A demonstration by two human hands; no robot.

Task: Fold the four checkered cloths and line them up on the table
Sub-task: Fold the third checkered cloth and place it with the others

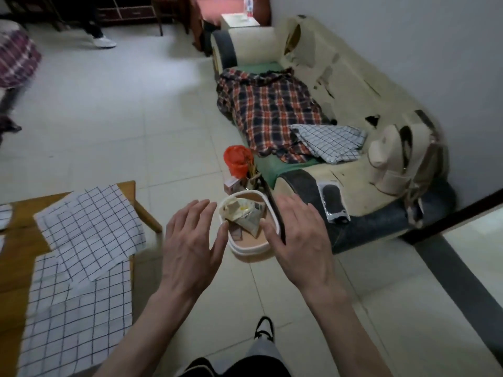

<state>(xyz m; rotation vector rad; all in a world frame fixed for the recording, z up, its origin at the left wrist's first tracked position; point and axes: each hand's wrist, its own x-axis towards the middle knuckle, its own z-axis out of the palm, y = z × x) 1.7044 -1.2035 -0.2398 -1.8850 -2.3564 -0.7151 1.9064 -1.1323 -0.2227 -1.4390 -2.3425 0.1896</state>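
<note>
Two white cloths with a dark grid lie on the wooden table (pixel 16 257) at the lower left: one cloth (pixel 89 229) lies askew over a larger spread cloth (pixel 79 317). A further checkered cloth (pixel 330 145) lies crumpled on the sofa (pixel 351 83) to the right. My left hand (pixel 190 248) and my right hand (pixel 296 240) hover in mid-air over the floor, fingers straight and spread, holding nothing. Both hands are apart from every cloth.
A white bin (pixel 250 224) with rubbish stands on the tiled floor under my hands. A red plaid shirt (pixel 269 110), a beige backpack (pixel 400 159) and a black packet (pixel 334 202) lie on the sofa. Another person's foot (pixel 103 40) shows at the far left.
</note>
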